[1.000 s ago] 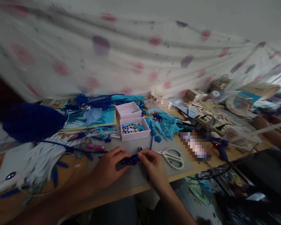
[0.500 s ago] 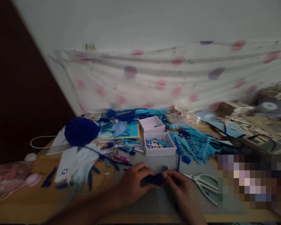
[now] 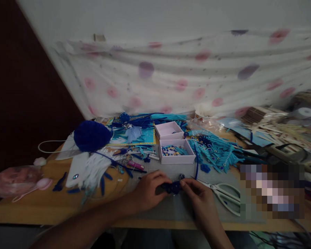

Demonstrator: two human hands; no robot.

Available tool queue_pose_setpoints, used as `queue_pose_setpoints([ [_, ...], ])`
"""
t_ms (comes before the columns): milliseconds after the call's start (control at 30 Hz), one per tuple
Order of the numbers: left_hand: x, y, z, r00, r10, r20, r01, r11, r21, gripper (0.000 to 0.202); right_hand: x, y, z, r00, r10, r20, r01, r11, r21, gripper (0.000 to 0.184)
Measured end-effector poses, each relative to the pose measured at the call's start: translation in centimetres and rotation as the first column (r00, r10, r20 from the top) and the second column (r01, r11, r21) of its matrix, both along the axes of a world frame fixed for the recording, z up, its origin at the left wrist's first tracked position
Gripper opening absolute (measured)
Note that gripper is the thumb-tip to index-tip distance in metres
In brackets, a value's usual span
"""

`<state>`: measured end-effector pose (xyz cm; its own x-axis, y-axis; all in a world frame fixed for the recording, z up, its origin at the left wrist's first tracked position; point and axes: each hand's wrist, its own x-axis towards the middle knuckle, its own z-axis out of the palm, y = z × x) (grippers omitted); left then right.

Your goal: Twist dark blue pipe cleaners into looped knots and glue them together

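Both of my hands pinch a small dark blue craft piece (image 3: 172, 187) just above a grey mat (image 3: 171, 207) at the table's front. My left hand (image 3: 150, 190) grips its left end with curled fingers. My right hand (image 3: 200, 199) holds its right end between thumb and fingertips. A thin blue strand (image 3: 197, 162) rises from near the piece toward two pale pink boxes; the nearer box (image 3: 176, 152) holds blue and yellow beads, and the farther box (image 3: 169, 130) looks almost bare.
White-handled scissors (image 3: 223, 197) lie right of my hands. A heap of light blue cut pieces (image 3: 215, 152) sits behind them. A dark blue pompom (image 3: 92, 135), white feathers (image 3: 93, 167) and a pink bag (image 3: 10, 178) lie left. A spotted cloth (image 3: 171, 76) hangs behind the wooden table (image 3: 54, 207).
The view swung left and then tipped slightly down, bringing the dark wall and pink bag into sight. Both hands kept their hold on the blue piece in the same spot.
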<state>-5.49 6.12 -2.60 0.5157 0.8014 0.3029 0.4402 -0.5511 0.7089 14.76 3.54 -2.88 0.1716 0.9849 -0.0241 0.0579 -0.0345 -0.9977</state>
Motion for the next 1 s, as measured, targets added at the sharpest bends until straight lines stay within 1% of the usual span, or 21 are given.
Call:
queue_pose_setpoints([
  [100,-0.01,0.01,0.11,1.0,0.013,0.005,-0.013,1.0,-0.021,0.03,-0.09,-0.01,0.26,1.0,0.004,0.015,-0.004,1.0,0.017,0.041],
  [200,-0.02,0.07,0.13,1.0,0.01,0.012,-0.009,1.0,-0.027,0.033,-0.1,0.09,0.23,1.0,0.003,0.023,-0.004,0.999,0.044,0.041],
  [300,-0.07,0.13,0.12,1.0,-0.003,0.02,0.003,1.0,-0.013,0.033,-0.1,0.14,0.15,1.0,-0.008,0.024,0.006,0.999,0.053,0.038],
  [400,-0.18,0.13,0.16,0.999,-0.011,0.031,0.011,1.0,0.004,0.029,-0.19,0.04,0.26,0.999,-0.034,0.034,0.032,0.998,0.058,0.035],
  [667,-0.44,0.32,0.02,0.999,-0.021,0.024,0.02,0.999,0.047,0.026,-0.55,-0.06,0.35,1.0,-0.023,-0.017,0.024,0.999,0.036,0.024],
  [833,-0.41,0.27,-0.14,1.0,-0.011,0.003,0.01,0.997,0.072,0.025,-0.53,-0.05,0.29,1.0,-0.012,-0.019,0.013,0.999,0.047,0.025],
  [1000,-0.37,-0.02,0.5,1.0,-0.003,0.006,0.003,0.997,0.081,0.025,-0.61,-0.07,0.43,1.0,-0.016,-0.009,0.016,0.999,0.05,0.025],
])
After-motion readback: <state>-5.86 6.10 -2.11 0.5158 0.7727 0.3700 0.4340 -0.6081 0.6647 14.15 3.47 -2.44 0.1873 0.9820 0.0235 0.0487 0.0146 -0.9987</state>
